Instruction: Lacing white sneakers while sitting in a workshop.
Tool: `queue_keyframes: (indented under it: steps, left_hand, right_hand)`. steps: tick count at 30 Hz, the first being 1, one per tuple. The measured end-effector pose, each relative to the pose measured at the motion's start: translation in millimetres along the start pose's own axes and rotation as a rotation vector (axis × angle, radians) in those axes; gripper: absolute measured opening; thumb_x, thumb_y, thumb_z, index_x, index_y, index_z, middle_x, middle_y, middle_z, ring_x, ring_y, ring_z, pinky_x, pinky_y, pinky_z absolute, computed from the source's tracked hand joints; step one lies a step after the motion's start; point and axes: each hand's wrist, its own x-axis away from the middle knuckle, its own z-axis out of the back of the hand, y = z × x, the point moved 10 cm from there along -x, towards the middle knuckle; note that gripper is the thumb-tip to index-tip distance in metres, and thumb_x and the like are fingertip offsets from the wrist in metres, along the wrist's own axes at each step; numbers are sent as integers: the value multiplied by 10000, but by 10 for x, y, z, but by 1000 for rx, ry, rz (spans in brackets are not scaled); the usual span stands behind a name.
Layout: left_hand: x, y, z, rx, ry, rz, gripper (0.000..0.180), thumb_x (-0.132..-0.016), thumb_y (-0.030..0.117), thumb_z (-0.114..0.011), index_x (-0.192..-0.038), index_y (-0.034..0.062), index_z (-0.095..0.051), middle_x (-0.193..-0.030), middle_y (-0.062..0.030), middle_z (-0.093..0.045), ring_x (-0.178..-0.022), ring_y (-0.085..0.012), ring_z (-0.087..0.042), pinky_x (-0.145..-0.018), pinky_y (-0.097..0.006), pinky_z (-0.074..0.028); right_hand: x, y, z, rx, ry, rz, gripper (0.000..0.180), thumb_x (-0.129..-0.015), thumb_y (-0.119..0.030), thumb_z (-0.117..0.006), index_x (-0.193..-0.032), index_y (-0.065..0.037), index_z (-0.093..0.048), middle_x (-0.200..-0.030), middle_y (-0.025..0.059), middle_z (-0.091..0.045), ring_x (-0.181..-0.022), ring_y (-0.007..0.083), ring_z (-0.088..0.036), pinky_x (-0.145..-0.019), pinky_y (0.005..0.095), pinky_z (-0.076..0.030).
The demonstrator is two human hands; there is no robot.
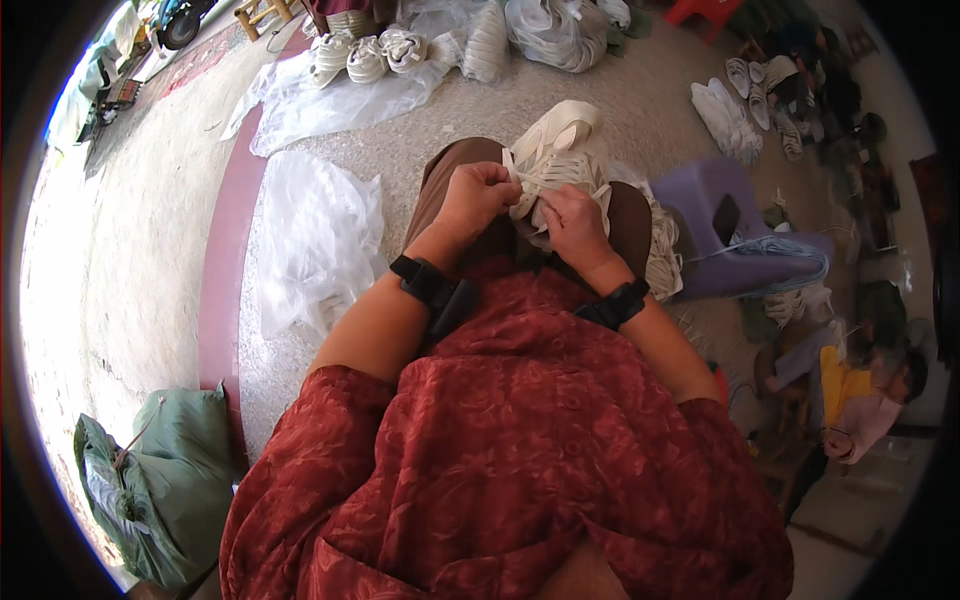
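Observation:
A cream-coloured sneaker [572, 130] rests between my knees, its toe pointing away from me and its laces crossing over the tongue. My left hand [478, 200] is closed at the shoe's left side, thumb and fingers pinching a pale shoelace [511, 166]. On the opposite side my right hand [576, 225] is closed too, fingertips pressed together at the lacing near the shoe's opening. The lace seems to run between both hands. Its ends and part of the shoe's collar are hidden behind my fingers.
Beyond my knees, several pale sneakers [367, 60] sit on clear plastic sheeting [340, 112]. A purple stool [700, 195] with bluish cords [780, 250] stands to my right. Plastic bags [318, 230] and a green sack [180, 470] lie to my left. A person in yellow [848, 385] sits far right.

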Motion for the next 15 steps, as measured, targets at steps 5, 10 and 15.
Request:
queue_keyframes:
  steps: [5,10,15]
  left_hand:
    - [-161,-78,-8,-270,82,-107,68,-767,83,-655,-749,19,-640,-664,12,-599,-576,-51,-522,-531,-203,-437]
    - [-107,26,-78,-562,124,-139,114,-729,140,-672,-732,28,-652,-634,-39,-622,-567,-113,-572,-548,-266,-463]
    - [4,245,-229,-938,198,-331,175,-710,212,-662,-727,38,-649,-712,-123,-641,-682,-291,-625,-629,-375,-490]
  right_hand:
    - [7,21,-38,10,-9,15,181,-730,-51,-566,-899,-16,-620,-765,177,-559,-747,369,-545,-682,430,-445]
    - [27,50,-16,1,-8,-8,205,-724,-56,-575,-919,-14,-620,-786,175,-567,-757,363,-547,-689,423,-447]
    - [42,69,-25,-32,-20,-3,209,-744,-55,-550,-936,-15,-621,-784,173,-566,-755,359,-544,-682,419,-444]
